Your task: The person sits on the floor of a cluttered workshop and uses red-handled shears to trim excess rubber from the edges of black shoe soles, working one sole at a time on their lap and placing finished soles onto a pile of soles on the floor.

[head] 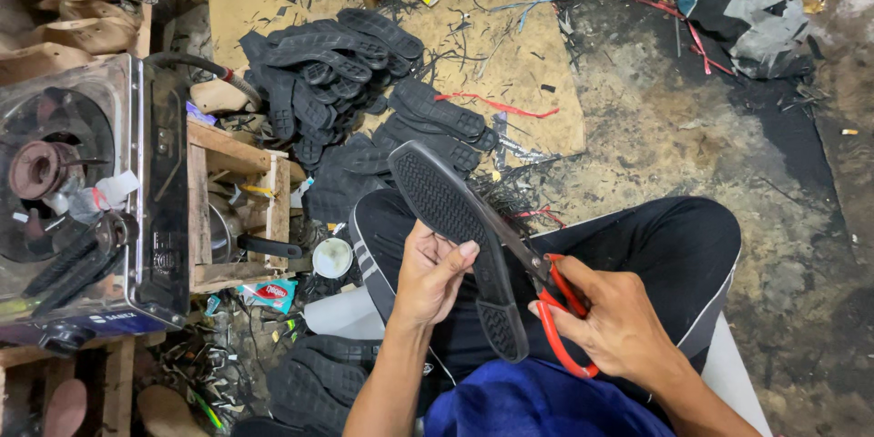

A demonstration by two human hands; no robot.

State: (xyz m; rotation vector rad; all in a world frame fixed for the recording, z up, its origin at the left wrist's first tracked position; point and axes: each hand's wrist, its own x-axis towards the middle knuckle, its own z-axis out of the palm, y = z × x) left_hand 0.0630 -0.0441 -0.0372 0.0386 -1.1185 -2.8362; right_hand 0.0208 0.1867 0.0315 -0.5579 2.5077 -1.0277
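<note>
Black shoe sole (460, 241) gripped by left hand (428, 275) fingers; right hand (619, 319) fingers hold red-handled scissors (555, 305) at its edge

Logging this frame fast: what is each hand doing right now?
Left hand: closed on the black shoe sole.
Right hand: closed on the red-handled scissors.

Even, bright light; wide-angle edge distortion

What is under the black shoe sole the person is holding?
Under the black shoe sole are the person's black trousers and the red-handled scissors at its edge. The left hand grips it. The sole hides part of the blades.
</note>
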